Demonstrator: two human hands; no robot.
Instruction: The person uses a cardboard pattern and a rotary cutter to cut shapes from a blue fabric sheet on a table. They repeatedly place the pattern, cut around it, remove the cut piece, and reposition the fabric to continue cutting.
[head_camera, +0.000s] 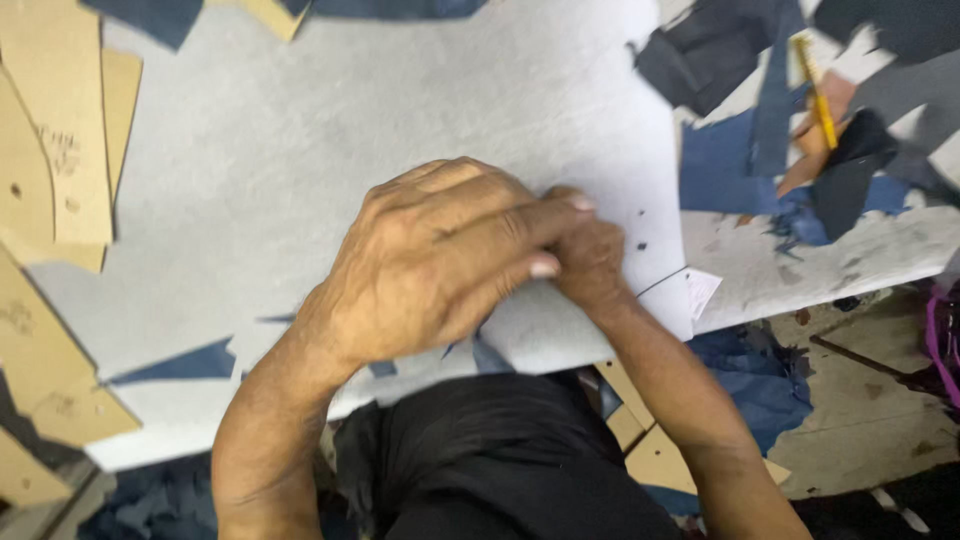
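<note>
Right at the near edge of the worktable (800, 270), the person has both hands bunched together over a large sheet of pale grey material (350, 120). The left hand (440, 260) lies on top, fingers stretched out flat and close together, pressing down across the other; it seems to be there to pin the sheet so it cannot slide. The right hand (592, 258) is mostly hidden beneath it, curled into a loose fist against the sheet's near edge. Whether it is pinching the material or gripping some small tool I cannot tell, since the left fingers cover it.

The grey sheet spreads over most of the tabletop and its near edge hangs slightly over the person's lap, which puts the part in hand close to the body. A thin curved line (660, 280) runs on the sheet just beside the right hand, near a small white tag (700, 290).

Off to the left, tan cardboard pattern pieces (60, 150) are stacked flat, clear of the hands. Dark blue and black fabric offcuts (760, 150) are pushed to the far right corner, with a yellow pencil (815, 90) lying among them, well apart from both hands. More blue scraps (760, 380) lie on the floor below.
</note>
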